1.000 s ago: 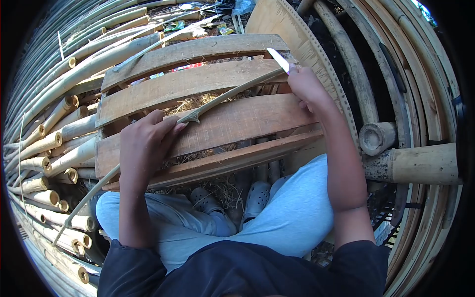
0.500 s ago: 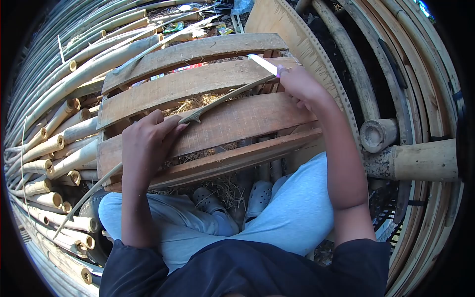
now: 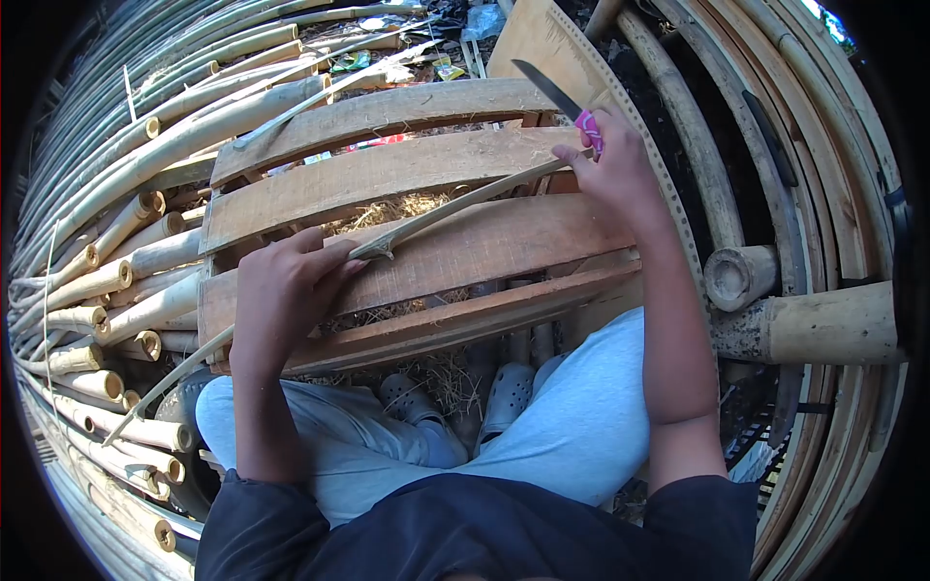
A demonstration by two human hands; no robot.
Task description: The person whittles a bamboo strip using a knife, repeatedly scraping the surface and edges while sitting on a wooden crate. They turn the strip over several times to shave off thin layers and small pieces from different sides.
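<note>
My left hand is closed around a thin bamboo branch that has a small stub at a node just past my fingers. The branch runs slantwise over a slatted wooden bench top, and its thin tail hangs out to the lower left behind my forearm. In my right hand is a knife with a pink patterned handle. Its dark blade points up and to the left, above the far end of the branch. The branch's tip reaches right to my right hand, by the thumb.
Stacked bamboo poles fill the left side. A plywood sheet leans behind the bench at the right. Thick bamboo posts and long wooden strips stand on my right. Straw shavings lie under the slats, near my clogs.
My right hand has lifted the knife up and right; its blade, earlier at the branch's end, now points upward away from it. My left hand has barely moved.
</note>
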